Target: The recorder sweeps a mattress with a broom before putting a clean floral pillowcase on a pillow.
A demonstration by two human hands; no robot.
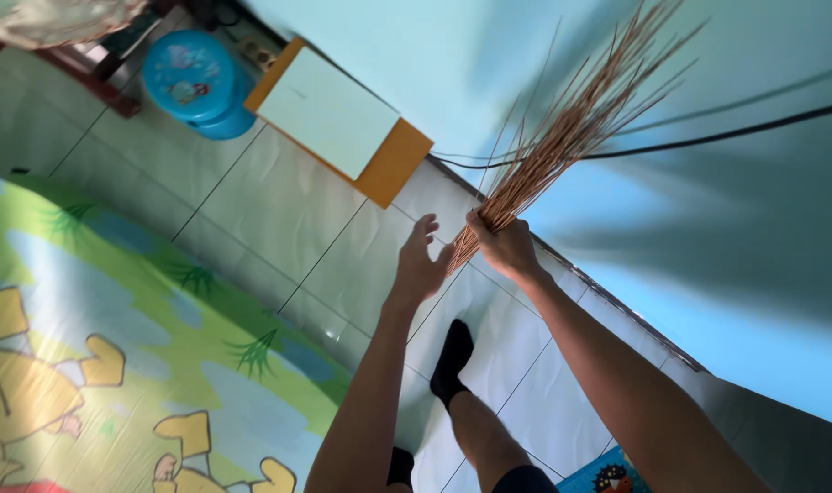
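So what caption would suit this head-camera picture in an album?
Right hand grips a bundle of thin brown sticks by a pale blue wall; open left hand beside it.

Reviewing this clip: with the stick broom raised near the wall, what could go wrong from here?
1. The right hand grips the stick broom only at its bundled base; loose sticks might slip out, since the left hand is open beside it and seems not to hold it.
2. The splayed tips fan out close to the black cable on the blue wall and could snag it.
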